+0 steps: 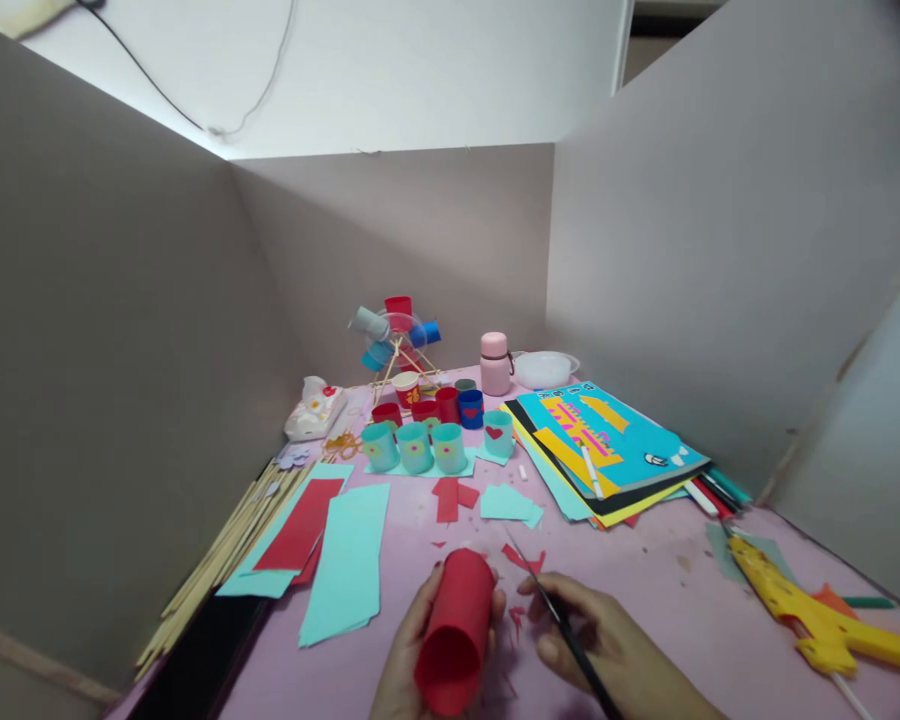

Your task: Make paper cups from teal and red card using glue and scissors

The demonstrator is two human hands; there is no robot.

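Note:
A red paper tube [457, 620] lies in my left hand [409, 650], its open end facing me and my fingers wrapped round its sides. My right hand [607, 630], just to the right, grips a slim pointed tool with a long black handle [581, 655]; its thin tip points forward and left, apart from the tube. The tool's exact kind is unclear. Beyond that tip is a V-shaped red paper scrap [525, 560], and small red snippets [516, 620] lie between my hands. Cut red paper pieces [447, 500] and pale turquoise pieces [506, 503] sit farther forward.
Turquoise paper cups [414, 448] and red ones [447, 405] stand mid-table, before a stick-framed wheel [397, 345]. Paper strips [349, 570] and wooden sticks [217, 560] lie left. A paper stack [607, 440] and yellow glue gun [787, 610] occupy the right. Grey partitions [397, 240] enclose the table.

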